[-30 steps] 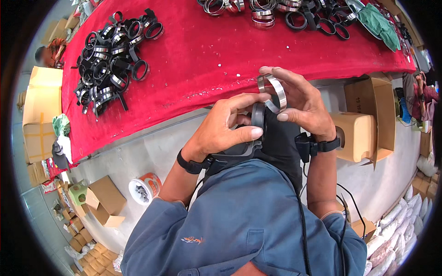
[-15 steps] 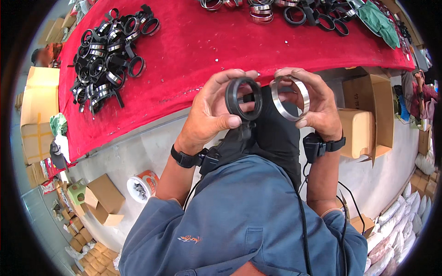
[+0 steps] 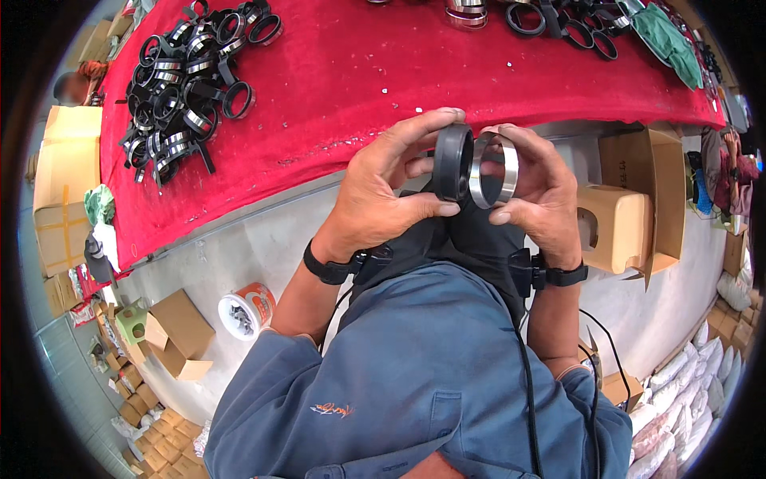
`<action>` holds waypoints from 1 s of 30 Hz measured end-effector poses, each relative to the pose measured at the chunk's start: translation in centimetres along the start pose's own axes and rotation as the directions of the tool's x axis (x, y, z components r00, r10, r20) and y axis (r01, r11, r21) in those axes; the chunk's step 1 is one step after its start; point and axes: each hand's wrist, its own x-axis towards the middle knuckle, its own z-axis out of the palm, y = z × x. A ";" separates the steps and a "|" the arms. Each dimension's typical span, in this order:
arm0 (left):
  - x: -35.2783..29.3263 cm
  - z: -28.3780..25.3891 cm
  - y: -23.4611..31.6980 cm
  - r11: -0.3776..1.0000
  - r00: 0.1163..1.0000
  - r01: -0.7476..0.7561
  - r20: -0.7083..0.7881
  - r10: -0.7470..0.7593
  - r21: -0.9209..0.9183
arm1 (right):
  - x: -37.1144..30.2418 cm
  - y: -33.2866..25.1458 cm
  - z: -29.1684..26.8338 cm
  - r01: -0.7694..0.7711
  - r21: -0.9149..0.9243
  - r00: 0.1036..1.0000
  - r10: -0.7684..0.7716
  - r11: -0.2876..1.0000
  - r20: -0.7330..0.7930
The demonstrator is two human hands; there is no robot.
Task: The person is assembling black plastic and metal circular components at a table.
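Observation:
A black ring (image 3: 452, 163) is gripped at its rim between the thumb and fingers of my left hand (image 3: 383, 180). Facing it, my right hand (image 3: 542, 180) holds a shiny metal ring (image 3: 495, 170) the same way. The two rings stand on edge side by side, almost touching, above my lap. Whether their edges meet I cannot tell. On the red-covered table (image 3: 351, 72) beyond my hands, a pile of black rings with metal bands (image 3: 179, 92) lies at the left.
More black rings (image 3: 578, 33) and metal rings (image 3: 466, 12) lie at the table's far edge, near a green cloth (image 3: 662, 40). Below the table stand a white bucket (image 3: 238, 314), an open carton (image 3: 177, 335) and a tan box (image 3: 618, 227). Another person sits at far left.
My hands have come closer together, bringing the black ring and metal ring nearly edge to edge. The black ring has turned more side-on.

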 end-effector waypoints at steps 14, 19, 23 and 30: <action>0.1 0.1 1.1 0.891 0.998 -0.066 0.047 0.050 0.449 | -0.2 0.6 1.5 0.067 -0.190 0.998 -0.066 0.979 0.016; 0.9 -0.1 2.1 0.778 0.989 -0.138 0.125 0.077 0.613 | -0.2 1.0 1.6 0.060 -0.147 0.998 -0.061 0.987 -0.002; 0.7 0.5 2.1 0.695 0.983 -0.186 0.136 0.127 0.694 | -0.3 1.3 2.2 0.088 -0.200 0.996 -0.093 0.976 -0.015; 0.8 0.2 1.1 0.984 0.987 0.138 0.071 -0.146 0.115 | -0.2 0.5 2.6 0.073 -0.058 0.983 -0.082 0.996 -0.166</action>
